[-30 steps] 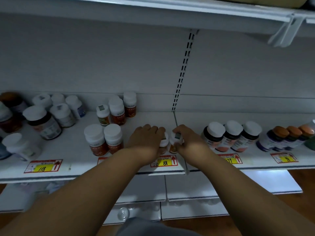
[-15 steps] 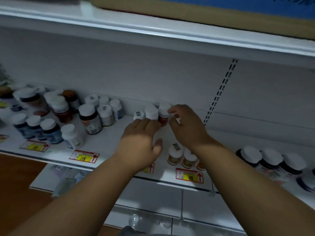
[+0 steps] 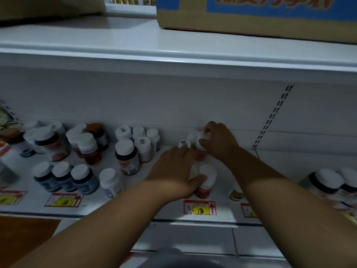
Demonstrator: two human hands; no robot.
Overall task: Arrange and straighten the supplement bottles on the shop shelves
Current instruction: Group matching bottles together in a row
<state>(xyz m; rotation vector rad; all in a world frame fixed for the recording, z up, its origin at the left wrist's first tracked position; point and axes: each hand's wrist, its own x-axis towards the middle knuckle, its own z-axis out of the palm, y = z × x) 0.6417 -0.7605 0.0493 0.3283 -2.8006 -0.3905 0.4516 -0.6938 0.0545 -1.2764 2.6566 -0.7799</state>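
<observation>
Small white-capped supplement bottles with orange labels stand on the white shelf (image 3: 135, 206). My right hand (image 3: 221, 142) reaches to the back wall and curls its fingers round the cap of one back-row bottle (image 3: 199, 139). Beside it stands another back-row bottle (image 3: 184, 143) with a sticker on its cap. My left hand (image 3: 173, 171) lies flat with straight fingers pointing at that bottle. Its thumb presses the cap of a front bottle (image 3: 208, 176). A second front bottle is mostly hidden under the palm.
Several mixed bottles crowd the shelf's left half, among them a dark jar (image 3: 126, 156) and a blue trio (image 3: 63, 177). Dark white-capped jars (image 3: 326, 182) stand at the right. Price tags (image 3: 200, 207) line the front edge. A cardboard box (image 3: 251, 18) sits on the shelf above.
The view has swung left and up. My right hand went from the front bottles to the back row and took hold of a bottle there. My left hand slid over the front bottles.
</observation>
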